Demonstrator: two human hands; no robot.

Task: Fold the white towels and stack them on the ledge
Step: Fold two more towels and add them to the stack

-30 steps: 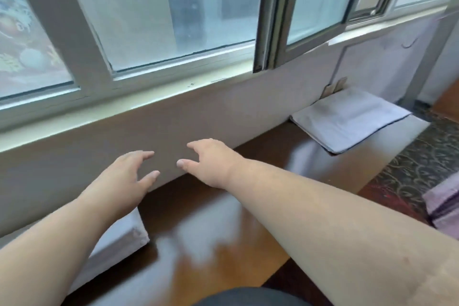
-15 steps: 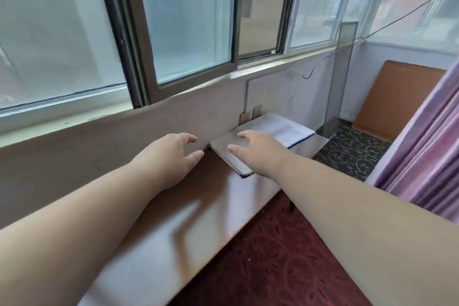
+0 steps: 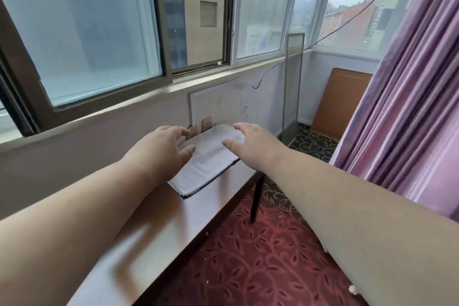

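A folded white towel [image 3: 206,169] with a dark edge lies flat at the far end of the brown wooden ledge [image 3: 159,236], against the wall below the window. Both my arms stretch toward it. My left hand [image 3: 162,148] hovers over the towel's left side, fingers spread and relaxed, holding nothing. My right hand [image 3: 250,141] hovers over the towel's right far corner, fingers also spread and holding nothing. Whether either hand touches the cloth I cannot tell. Part of the towel is hidden under both hands.
Two small wall sockets [image 3: 198,128] sit just behind the towel. A framed screen panel [image 3: 293,92] leans at the ledge's far end, a brown board [image 3: 340,104] beyond it. Purple curtain [image 3: 407,97] hangs at right. Red patterned carpet [image 3: 260,256] lies below the ledge.
My view has swung right along the ledge, away from a towel at the left. Both hands have travelled to the far folded towel and now hover over it.
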